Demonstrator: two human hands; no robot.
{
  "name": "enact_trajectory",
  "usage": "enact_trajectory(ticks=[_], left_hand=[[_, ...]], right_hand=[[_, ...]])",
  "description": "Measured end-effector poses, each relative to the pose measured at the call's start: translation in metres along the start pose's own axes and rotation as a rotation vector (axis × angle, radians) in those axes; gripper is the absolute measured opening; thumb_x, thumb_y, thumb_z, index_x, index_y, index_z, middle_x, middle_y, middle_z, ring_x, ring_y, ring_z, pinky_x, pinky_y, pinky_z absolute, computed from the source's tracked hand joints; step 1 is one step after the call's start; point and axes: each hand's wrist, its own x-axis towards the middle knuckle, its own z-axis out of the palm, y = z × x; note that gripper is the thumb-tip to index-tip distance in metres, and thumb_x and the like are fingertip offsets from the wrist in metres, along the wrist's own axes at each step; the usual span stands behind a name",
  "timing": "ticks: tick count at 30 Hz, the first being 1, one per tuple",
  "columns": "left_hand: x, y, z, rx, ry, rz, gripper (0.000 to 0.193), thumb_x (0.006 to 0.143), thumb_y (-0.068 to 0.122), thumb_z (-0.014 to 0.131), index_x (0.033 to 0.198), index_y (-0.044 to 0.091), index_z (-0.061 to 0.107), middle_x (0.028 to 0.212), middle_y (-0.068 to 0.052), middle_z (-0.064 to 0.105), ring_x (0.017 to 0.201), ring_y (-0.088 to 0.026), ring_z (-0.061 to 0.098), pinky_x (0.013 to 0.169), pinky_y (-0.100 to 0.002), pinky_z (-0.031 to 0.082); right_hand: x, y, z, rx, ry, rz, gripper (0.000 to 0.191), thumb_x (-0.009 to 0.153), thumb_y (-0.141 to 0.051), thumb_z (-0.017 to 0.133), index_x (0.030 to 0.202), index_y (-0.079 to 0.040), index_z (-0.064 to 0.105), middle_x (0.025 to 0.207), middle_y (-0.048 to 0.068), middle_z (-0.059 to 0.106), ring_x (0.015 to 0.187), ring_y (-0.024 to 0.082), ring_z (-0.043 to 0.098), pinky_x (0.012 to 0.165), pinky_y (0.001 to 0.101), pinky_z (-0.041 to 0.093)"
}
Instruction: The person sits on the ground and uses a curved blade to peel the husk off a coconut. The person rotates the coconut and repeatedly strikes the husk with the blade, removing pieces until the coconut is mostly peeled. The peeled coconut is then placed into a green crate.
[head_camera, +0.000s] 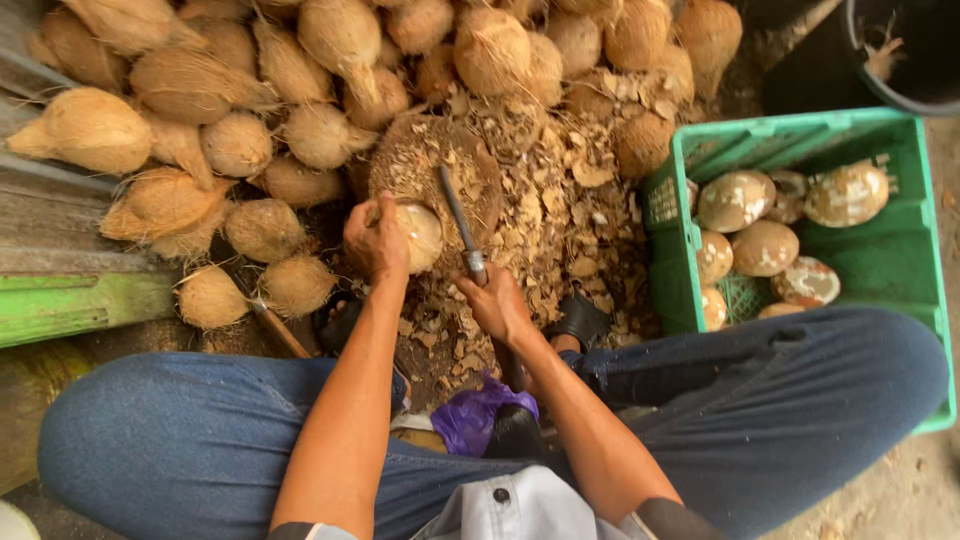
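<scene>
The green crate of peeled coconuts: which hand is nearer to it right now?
The right hand is nearer. It grips the knife just left of the green crate. The left hand holds a coconut on the chopping block, farther from it.

Part-peeled pale coconut (418, 236) sits on my chopping stump w/ husk bits around; knife (460, 222) beside it, blade pointing away.

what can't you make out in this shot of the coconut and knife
- Head view: the near side of the coconut is covered by the left hand.
- The knife handle is hidden inside the right hand.
- The black tub is cut off by the top right edge.
- The green crate has its near wall hidden behind the knee.
</scene>
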Motion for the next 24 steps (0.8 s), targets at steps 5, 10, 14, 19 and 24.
enact_trajectory(ticks=[5,10,14,19,24], left_hand=[[0.000,-0.007,0.004,0.014,0.032,0.026,0.038,0.089,0.054,0.063,0.098,0.018,0.072,0.116,-0.009,0.067,0.110,-0.028,0.060,0.096,-0.052,0.043],[-0.003,-0.009,0.001,-0.055,-0.019,0.017,0.039,0.089,0.054,0.061,0.098,0.017,0.069,0.108,-0.006,0.069,0.095,-0.024,0.067,0.083,-0.047,0.054],[-0.004,-0.003,0.001,-0.066,0.048,0.036,0.042,0.090,0.055,0.063,0.098,0.015,0.069,0.101,-0.006,0.070,0.089,-0.021,0.064,0.078,-0.043,0.050],[-0.003,0.003,0.006,-0.112,0.024,-0.217,0.044,0.091,0.057,0.058,0.097,0.015,0.065,0.092,-0.005,0.067,0.076,-0.021,0.063,0.068,-0.041,0.047],[-0.014,0.004,0.017,-0.054,0.138,-0.168,0.048,0.091,0.061,0.059,0.091,0.013,0.059,0.092,-0.005,0.062,0.079,-0.021,0.061,0.067,-0.042,0.043]], right_hand=[[0.000,0.005,0.001,0.247,0.079,-0.117,0.041,0.099,-0.038,0.062,0.072,-0.012,0.047,0.056,0.001,0.047,0.043,0.012,0.041,0.041,0.0306,0.039],[0.001,0.002,0.010,-0.018,-0.119,0.261,0.027,0.098,-0.032,0.060,0.082,-0.011,0.062,0.061,0.001,0.053,0.045,0.011,0.043,0.042,0.0325,0.041],[0.001,-0.008,0.001,0.119,-0.077,0.147,0.025,0.097,-0.028,0.060,0.087,-0.005,0.065,0.060,0.003,0.053,0.044,0.012,0.044,0.043,0.0339,0.043],[-0.009,-0.013,-0.008,0.134,0.037,-0.064,0.022,0.097,-0.026,0.059,0.088,-0.007,0.066,0.061,0.002,0.056,0.047,0.011,0.049,0.046,0.0329,0.045],[-0.010,-0.004,0.005,-0.019,-0.071,0.116,0.019,0.096,-0.028,0.059,0.088,-0.013,0.066,0.060,0.000,0.056,0.045,0.012,0.043,0.045,0.0339,0.039]])
